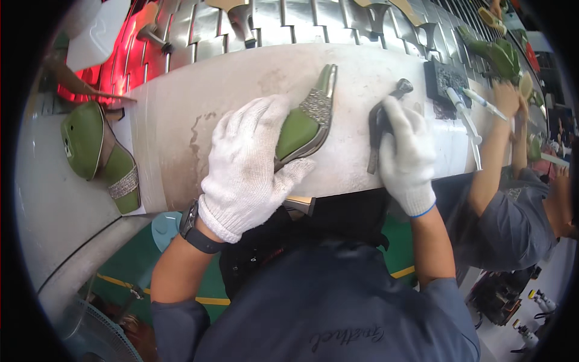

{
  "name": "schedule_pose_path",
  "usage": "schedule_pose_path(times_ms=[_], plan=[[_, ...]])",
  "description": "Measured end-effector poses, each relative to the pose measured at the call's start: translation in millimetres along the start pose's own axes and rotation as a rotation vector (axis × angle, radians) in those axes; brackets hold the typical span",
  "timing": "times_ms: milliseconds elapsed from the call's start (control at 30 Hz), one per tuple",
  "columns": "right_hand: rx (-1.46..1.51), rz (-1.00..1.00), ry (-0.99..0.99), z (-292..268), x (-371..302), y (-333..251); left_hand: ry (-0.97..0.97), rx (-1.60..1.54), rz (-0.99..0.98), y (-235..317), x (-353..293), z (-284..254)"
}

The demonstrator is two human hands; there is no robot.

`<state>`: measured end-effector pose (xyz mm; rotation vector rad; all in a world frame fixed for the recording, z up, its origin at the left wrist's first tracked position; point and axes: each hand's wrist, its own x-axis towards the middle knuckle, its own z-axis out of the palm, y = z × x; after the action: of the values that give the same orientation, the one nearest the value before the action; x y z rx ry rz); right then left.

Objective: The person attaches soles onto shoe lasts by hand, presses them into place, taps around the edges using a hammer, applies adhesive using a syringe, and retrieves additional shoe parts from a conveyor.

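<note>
My left hand, in a white knit glove, is closed around the back part of a green shoe with a glittery silver strap. The shoe lies on its side on the pale bench, toe pointing away from me. Under that hand, at the bench edge, a dark block with a tan face shows; whether it belongs to the shoe I cannot tell. To the right, my gloved right hand has its fingers curled over a dark hammer-like tool with a rounded end. The palm side of this hand is hidden.
A matching green shoe lies at the left. Beyond the bench, a metal slat conveyor carries several heels and soles, with red light at its left. Syringe-like applicators and a black block sit near a co-worker's arm on the right.
</note>
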<state>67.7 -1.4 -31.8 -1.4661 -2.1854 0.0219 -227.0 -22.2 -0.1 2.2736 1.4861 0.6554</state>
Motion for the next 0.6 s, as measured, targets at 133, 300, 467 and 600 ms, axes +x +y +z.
schedule_pose_path(times_ms=[133, 300, 467, 600], plan=[[0.032, 0.094, -0.170, -4, 17, -5, -0.029, -0.084, 0.019, 9, 18, 3], [0.484, 0.146, -0.195, -17, 34, 1, -0.118, -0.144, 0.033, 10, 30, -2], [1.301, 0.269, -0.247, -7, 67, 4, -0.083, -0.244, -0.069, 7, 39, 7], [1.384, 0.385, -0.278, -11, 95, 9, -0.107, -0.180, -0.038, 8, 43, 7]])
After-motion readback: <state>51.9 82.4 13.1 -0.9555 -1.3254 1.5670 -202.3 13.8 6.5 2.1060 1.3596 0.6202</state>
